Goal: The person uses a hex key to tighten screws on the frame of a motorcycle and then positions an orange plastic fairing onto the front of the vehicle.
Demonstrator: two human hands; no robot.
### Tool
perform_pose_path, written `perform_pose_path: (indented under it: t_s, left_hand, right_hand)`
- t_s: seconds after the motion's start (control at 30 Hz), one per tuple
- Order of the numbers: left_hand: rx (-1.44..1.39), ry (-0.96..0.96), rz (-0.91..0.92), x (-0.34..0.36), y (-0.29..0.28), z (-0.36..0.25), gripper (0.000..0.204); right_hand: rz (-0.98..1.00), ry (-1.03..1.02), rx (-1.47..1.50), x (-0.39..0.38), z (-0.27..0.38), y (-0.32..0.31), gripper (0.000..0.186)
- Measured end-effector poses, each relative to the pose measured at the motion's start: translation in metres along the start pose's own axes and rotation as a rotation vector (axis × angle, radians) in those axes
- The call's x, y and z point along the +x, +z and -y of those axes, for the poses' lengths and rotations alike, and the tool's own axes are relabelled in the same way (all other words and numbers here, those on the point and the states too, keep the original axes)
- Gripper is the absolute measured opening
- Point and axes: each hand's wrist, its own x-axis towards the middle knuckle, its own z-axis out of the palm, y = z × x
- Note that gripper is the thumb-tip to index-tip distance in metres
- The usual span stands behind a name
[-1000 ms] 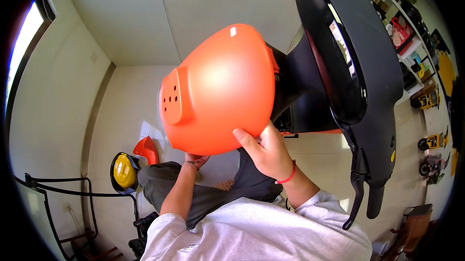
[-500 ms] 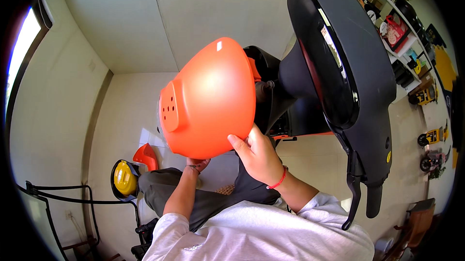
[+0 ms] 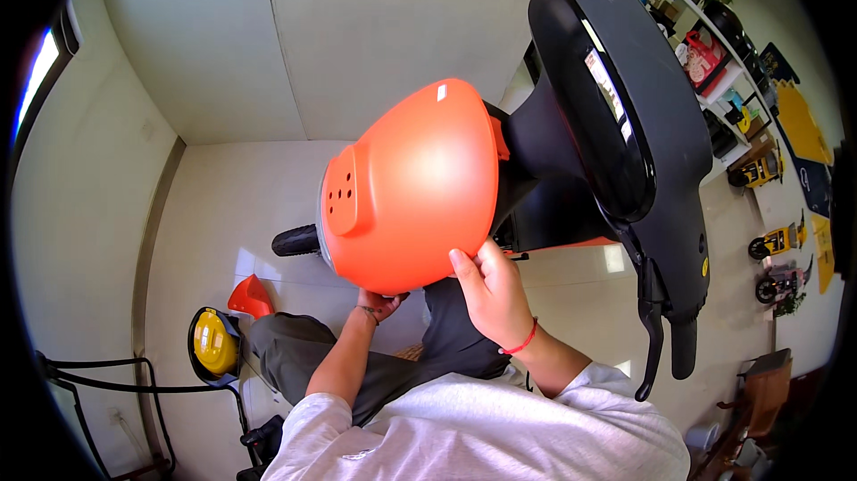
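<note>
A glossy orange scooter front cover [image 3: 420,186], with several small round holes on its left end, is in both my hands. My right hand [image 3: 494,295] pinches its lower right edge, thumb on the outer face and fingers behind. Below its lower edge my left hand [image 3: 382,302] supports it, fingers partly hidden by the cover. Right beside the cover stands the dark grey and black scooter front with handlebar [image 3: 638,97]; whether cover and scooter touch I cannot tell. A black front wheel [image 3: 295,241] shows past the cover's left end.
On the tiled floor at left lie a smaller orange panel [image 3: 251,297] and a yellow helmet [image 3: 215,342] in a dark holder. A black metal frame [image 3: 178,387] stands at lower left. Shelves [image 3: 714,61] and small yellow model vehicles [image 3: 778,242] line the right. Walls are close ahead and left.
The orange cover has moved right, closer to the scooter's front, with both my hands on it. The front wheel now shows at its left. The view has shifted slightly.
</note>
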Motion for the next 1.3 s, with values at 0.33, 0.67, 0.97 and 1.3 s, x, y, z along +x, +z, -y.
perform_pose_path:
  t_s: [0.33,0.67,0.97,1.3]
  left_hand:
    - [-0.012,0.128,0.147,0.021,-0.018,-0.003,0.061]
    - [-0.022,0.143,0.156,0.022,0.006,0.000,0.064]
    - [-0.018,0.117,0.157,0.030,-0.001,0.001,0.064]
    - [0.070,0.056,0.120,0.022,0.006,-0.001,0.061]
  right_hand:
    - [0.069,0.049,-0.352,-0.002,0.024,-0.008,0.023]
    - [0.023,0.112,-0.790,0.009,0.045,-0.001,0.034]
    - [-0.187,-0.118,-0.754,0.020,0.031,-0.008,0.043]
    - [-0.149,-0.340,-0.837,0.027,0.029,-0.012,0.040]
